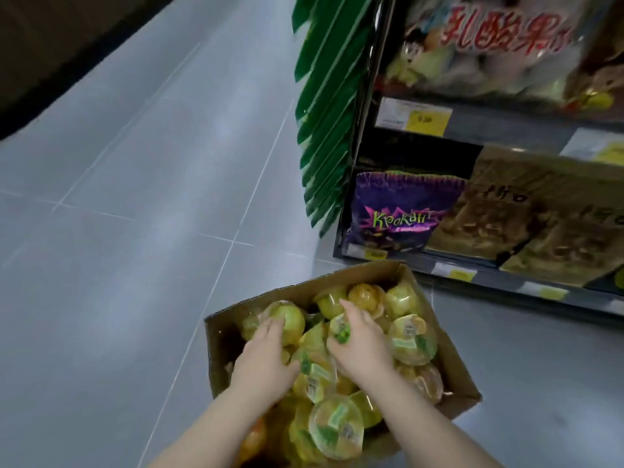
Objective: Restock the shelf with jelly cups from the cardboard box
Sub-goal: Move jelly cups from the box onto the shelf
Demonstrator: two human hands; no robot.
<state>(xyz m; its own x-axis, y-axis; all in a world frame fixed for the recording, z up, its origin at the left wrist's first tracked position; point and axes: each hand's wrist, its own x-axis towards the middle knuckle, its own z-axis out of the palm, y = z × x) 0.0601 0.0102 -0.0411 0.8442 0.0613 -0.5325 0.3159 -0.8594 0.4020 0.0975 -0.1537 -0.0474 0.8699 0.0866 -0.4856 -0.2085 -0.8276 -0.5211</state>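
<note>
An open cardboard box [459, 376] sits on the floor below me, piled with several clear jelly cups of yellow and orange fruit. My left hand [261, 361] reaches into the box's left half, its fingers wrapped over a green-yellow jelly cup [287, 319]. My right hand [363, 346] is in the middle of the box, its fingers and thumb curled round a cup with a green label [341, 331]. More cups [337, 430] lie close to me between my forearms.
A dark shelf unit [388, 130] stands to the right with yellow price tags, a purple snack bag [401, 211] and tan packets on the lower level. Green packets [327, 106] hang on its end. Grey tiled floor [135, 231] stretches to the left.
</note>
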